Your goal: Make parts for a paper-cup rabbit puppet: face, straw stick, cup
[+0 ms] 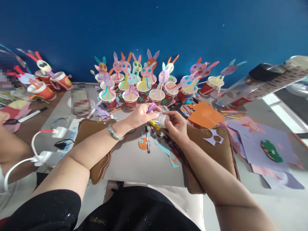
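Black shirt (141, 211) | clear container (163, 121) between right fingers (172, 114) | left fingers (141, 110) beside it, holding purple piece (151, 107)

I am logging, around the orange paper face (142, 144): pen (147, 140), overlapping it; beyond, left hand (141, 115) holding purple item (151, 107), right hand (177, 125) holding clear container (164, 121); farther, cups (130, 101) standing.

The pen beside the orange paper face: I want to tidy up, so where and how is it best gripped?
Probably by the middle of the pen, coming from above and the near side, pinching across its narrow width: it looks slim and straight, lies lengthwise from near to far, and has its far end near the yellow tool.
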The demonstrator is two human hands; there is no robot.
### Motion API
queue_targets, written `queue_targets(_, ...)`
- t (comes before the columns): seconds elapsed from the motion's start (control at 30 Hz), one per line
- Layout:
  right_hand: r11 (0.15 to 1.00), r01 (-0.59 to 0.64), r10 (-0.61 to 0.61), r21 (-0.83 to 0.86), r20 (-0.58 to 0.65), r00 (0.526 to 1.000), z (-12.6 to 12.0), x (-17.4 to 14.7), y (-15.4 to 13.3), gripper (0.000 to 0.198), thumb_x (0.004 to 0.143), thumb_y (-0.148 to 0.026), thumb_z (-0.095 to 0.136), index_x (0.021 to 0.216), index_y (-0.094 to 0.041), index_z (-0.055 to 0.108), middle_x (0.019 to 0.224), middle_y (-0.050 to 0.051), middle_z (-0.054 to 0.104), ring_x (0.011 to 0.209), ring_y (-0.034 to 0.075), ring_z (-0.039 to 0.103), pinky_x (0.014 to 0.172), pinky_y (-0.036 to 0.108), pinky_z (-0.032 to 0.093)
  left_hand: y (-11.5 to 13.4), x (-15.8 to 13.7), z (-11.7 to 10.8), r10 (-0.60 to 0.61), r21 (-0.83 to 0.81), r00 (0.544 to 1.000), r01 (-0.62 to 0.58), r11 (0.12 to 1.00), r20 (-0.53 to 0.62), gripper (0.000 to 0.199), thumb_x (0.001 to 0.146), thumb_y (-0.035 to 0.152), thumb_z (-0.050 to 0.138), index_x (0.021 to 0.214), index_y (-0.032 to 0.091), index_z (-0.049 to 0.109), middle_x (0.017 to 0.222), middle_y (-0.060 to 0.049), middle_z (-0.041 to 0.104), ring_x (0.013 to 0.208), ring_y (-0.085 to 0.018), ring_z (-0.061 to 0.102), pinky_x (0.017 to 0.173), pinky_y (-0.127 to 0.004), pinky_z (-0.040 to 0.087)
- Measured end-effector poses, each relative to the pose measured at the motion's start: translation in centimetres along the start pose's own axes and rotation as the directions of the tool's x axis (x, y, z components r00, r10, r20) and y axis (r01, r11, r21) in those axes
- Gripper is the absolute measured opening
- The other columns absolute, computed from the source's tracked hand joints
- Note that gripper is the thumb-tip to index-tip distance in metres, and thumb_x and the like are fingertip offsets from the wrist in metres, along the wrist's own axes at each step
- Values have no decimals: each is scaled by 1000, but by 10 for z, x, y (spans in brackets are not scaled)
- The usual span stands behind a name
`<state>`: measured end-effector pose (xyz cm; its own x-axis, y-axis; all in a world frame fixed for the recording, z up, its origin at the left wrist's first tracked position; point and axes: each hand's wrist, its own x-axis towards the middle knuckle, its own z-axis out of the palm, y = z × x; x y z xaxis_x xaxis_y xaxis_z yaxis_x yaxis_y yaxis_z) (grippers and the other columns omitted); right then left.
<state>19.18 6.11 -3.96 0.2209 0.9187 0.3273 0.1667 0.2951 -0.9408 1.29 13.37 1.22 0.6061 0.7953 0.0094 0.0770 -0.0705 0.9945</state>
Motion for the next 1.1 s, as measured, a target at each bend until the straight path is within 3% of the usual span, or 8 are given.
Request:
queue_targets(0.1, 1000, 7, -7, 0, 10, 1000, -1, 0, -1, 18, 79, -29, 70, 97, -23, 70, 91, 3, 75, 71, 15, 64, 67, 30, 52, -2, 1, -1, 37, 38, 999, -37, 999, -1, 17, 82, 29, 72, 92, 15, 71, 79, 0, 64, 70, -10, 55, 67, -25, 44)
queue_targets(0.5, 999, 11, -11, -49, -10, 1000, 1, 1, 0, 18, 82, -32, 71, 98, -23, 71, 85, 2, 72, 67, 15, 60, 63, 29, 50, 3, 3, 0, 108, 84, 994, -107, 991, -11, 11, 83, 24, 67, 78, 15, 64, 67, 4, 55, 64, -8, 45, 62, -24, 37)
queue_targets(0.77, 995, -99, 99, 10, -13, 995, 1, 3, 1, 20, 81, -36, 77, 93, -23, 67, 81, 1, 72, 70, 16, 64, 65, 29, 53, 1, 1, 2, 181, 47, 982, -184, 982, 49, 13, 88, 27, 63, 80, 16, 62, 68, 4, 52, 64, -8, 43, 61, -25, 36)
queue_targets(0.97, 963, -251, 244, 98, 79, 967, 3, 2, -10, 25, 79, -40, 81, 90, -25, 65, 71, -2, 69, 58, 17, 64, 54, 31, 56, -5, 1, 2, 204, 57, 976, -208, 976, 75, 14, 90, 28, 63, 82, 16, 62, 70, 3, 52, 66, -9, 45, 63, -26, 37)
queue_targets(1.1, 956, -275, 264, 104, 106, 959, 3, 2, -14, 24, 80, -40, 80, 90, -25, 64, 69, -2, 69, 54, 16, 63, 52, 32, 57, -5, 1, 2, 206, 68, 973, -213, 975, 100, 14, 92, 28, 61, 83, 17, 61, 72, 3, 52, 67, -9, 45, 64, -26, 38)
